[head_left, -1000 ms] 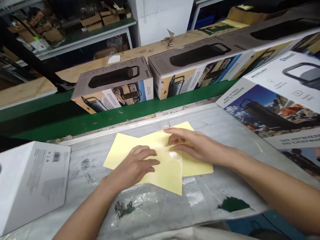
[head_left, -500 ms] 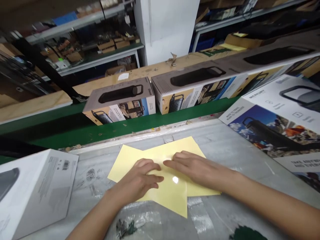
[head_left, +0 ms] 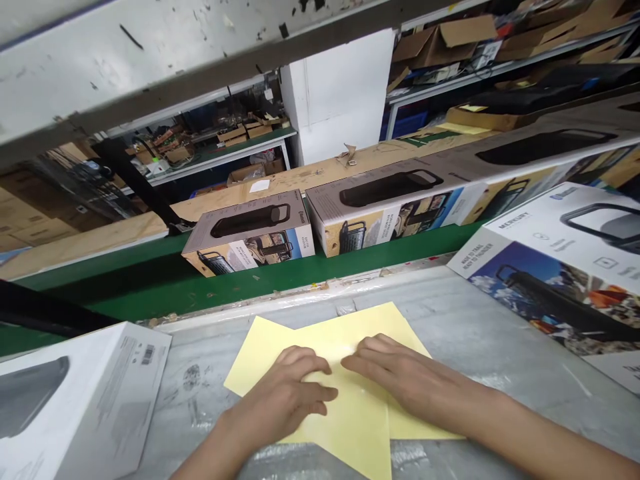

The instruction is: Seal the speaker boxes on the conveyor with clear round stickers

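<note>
Your left hand [head_left: 277,400] and right hand [head_left: 405,380] lie flat on overlapping pale yellow sheets [head_left: 345,417], fingers [head_left: 370,353] extended, gripping nothing. The sheets rest on the grey plastic-covered counter [head_left: 500,333], between two white printed cartons [head_left: 85,407].

Two printed product boxes [head_left: 249,233] [head_left: 395,213] lie in a row along a green belt [head_left: 150,280], with a wooden plank [head_left: 300,177] behind them. On the grey, plastic-covered bench [head_left: 500,320], a white box with a barcode [head_left: 90,400] sits to the left and a picture-covered box [head_left: 560,280] to the right. Farther back, a white pillar [head_left: 337,100] stands between metal shelves [head_left: 225,143] holding cardboard pieces [head_left: 445,43], and a scuffed white beam [head_left: 150,47] crosses overhead.
</note>
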